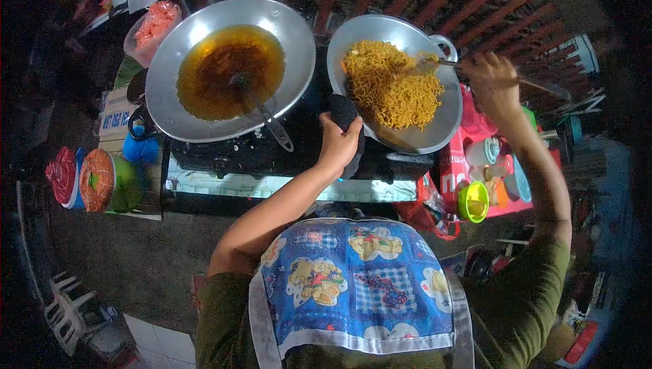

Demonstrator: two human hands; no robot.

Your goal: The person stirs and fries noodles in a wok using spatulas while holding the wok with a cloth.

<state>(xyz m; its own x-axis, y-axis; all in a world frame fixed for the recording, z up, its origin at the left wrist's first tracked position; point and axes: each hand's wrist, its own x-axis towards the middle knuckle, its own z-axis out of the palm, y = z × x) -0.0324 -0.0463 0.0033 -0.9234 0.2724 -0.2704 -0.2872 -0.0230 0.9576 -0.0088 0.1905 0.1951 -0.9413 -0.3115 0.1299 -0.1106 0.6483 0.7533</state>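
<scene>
My left hand (336, 145) is closed around a black cloth (343, 109) at the near left rim of a metal wok (447, 121). The wok's handle there, if any, is hidden under the cloth. Fried yellow noodles (394, 94) lie heaped in this wok. Over its right side, my right hand (492, 84) grips a metal spatula (443, 63) with a wooden-looking handle. The spatula's head reaches into the noodles' upper right edge, where it is blurred and partly hidden.
On the left, a larger wok (163, 90) holds brown oil (227, 63), with a slotted turner (275, 129) leaning in it. A tub of pink-orange pieces (157, 24) stands behind. A green cup (473, 202) and jars (482, 152) are on the right; a blue container (140, 147) is left.
</scene>
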